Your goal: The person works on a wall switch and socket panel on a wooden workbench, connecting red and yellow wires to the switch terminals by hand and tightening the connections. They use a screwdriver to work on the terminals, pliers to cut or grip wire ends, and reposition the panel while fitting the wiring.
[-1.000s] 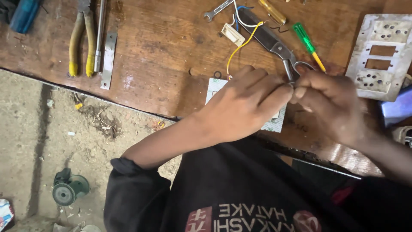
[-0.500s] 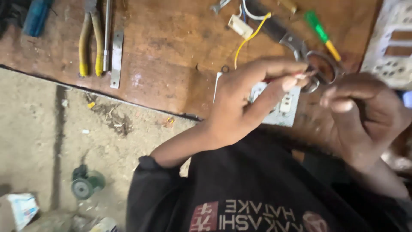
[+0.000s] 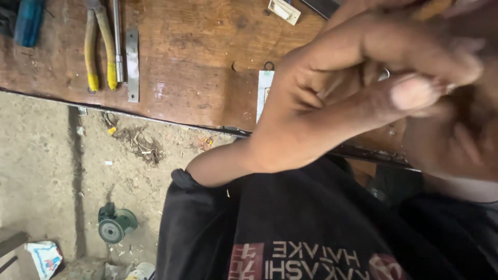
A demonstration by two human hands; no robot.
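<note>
The hands fill most of the view here, raised close under the camera over a worn wooden bench [image 3: 207,62]. The person's left hand [image 3: 332,98] is curled in with thumb and forefinger pinched together at the right, and a small glint of metal [image 3: 385,73] shows between the fingers, likely a ring or loop of whatever is being gripped (too hidden to say more). The right hand [image 3: 456,135] is blurred at the far right edge, pressed up against the left; whether it's closed on anything can't be told. Beneath the left hand a white switch plate [image 3: 264,91] lies flat on the bench, only its left edge showing, its long axis seemingly running near-to-far. As a judgement: the fiddly pinch work would go better lowered toward the bench, wrists braced on the wood, with the small part turned so it can be seen. Which way that part points can't be read from this. Over at the left, yellow-handled pliers [image 3: 98,46] lie with their handles toward the near edge, beside a flat metal strip [image 3: 133,65] and a blue-handled tool [image 3: 28,21]. A small white piece [image 3: 284,10] sits at the far edge.
</note>
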